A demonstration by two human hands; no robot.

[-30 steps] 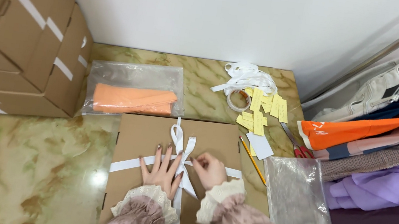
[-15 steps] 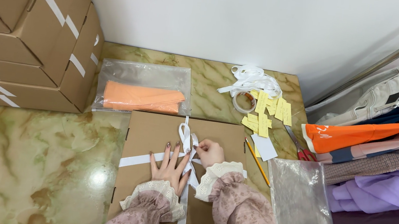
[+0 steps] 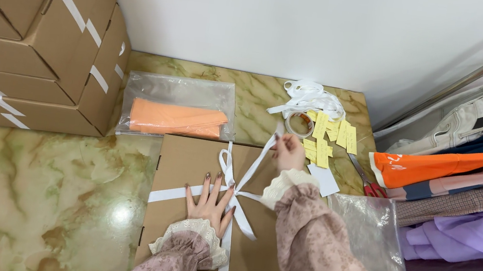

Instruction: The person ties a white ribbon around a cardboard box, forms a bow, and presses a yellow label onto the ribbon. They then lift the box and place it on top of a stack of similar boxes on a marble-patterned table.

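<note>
A flat brown cardboard box (image 3: pixel 188 159) lies on the marble floor in front of me, wrapped crosswise with white ribbon (image 3: pixel 167 193). My left hand (image 3: pixel 209 203) rests flat on the lid, fingers spread, pressing beside the ribbon knot. My right hand (image 3: pixel 289 152) is raised over the box's far right corner and pinches one ribbon tail (image 3: pixel 258 156), drawn taut up and to the right. A small ribbon loop (image 3: pixel 226 161) stands above the knot.
A clear bag holding an orange garment (image 3: pixel 176 118) lies beyond the box. Stacked cardboard boxes (image 3: pixel 31 33) stand at the left. A ribbon pile (image 3: pixel 308 98), tape roll (image 3: pixel 299 124), yellow tags (image 3: pixel 328 137), scissors (image 3: pixel 366 180), an empty plastic bag (image 3: pixel 374 234) and folded clothes (image 3: pixel 463 202) crowd the right.
My right hand has lifted from the knot and moved up and right, pulling the ribbon tail taut. My left hand stays pressed on the lid.
</note>
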